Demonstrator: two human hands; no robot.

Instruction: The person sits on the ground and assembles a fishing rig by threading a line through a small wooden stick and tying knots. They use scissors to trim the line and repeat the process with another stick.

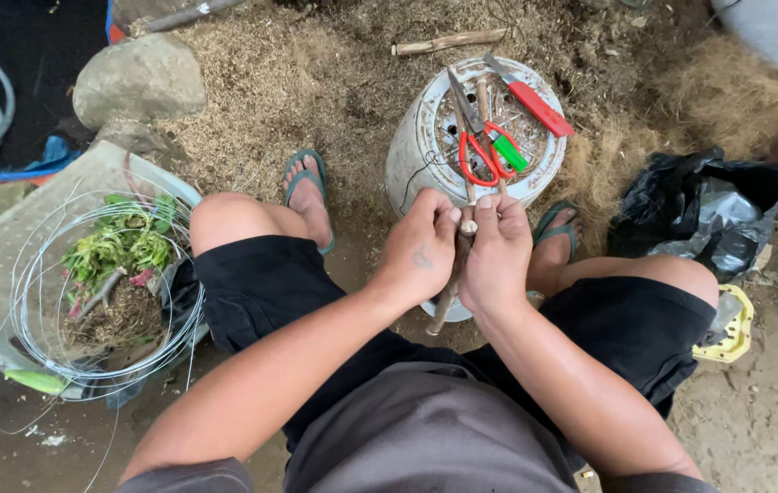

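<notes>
Left hand (421,248) and right hand (496,251): fingers closed together around one thin, rough wooden stick (448,297). Behind: upturned white plastic bucket (412,151) bearing red-handled scissors (480,151). Beside: coiled bare wire (33,301).

The short brown wooden stick (451,283) looks rough and matt, with a pale cut end. The upturned white plastic bucket (416,137) is scuffed and dull. On it, the scissors with glossy red plastic handles (483,151) have grey metal blades. The coil of thin grey metal wire (42,274) shines faintly. The crumpled black plastic bag (694,205) is glossy. The grey rounded stone (138,80) is rough.
</notes>
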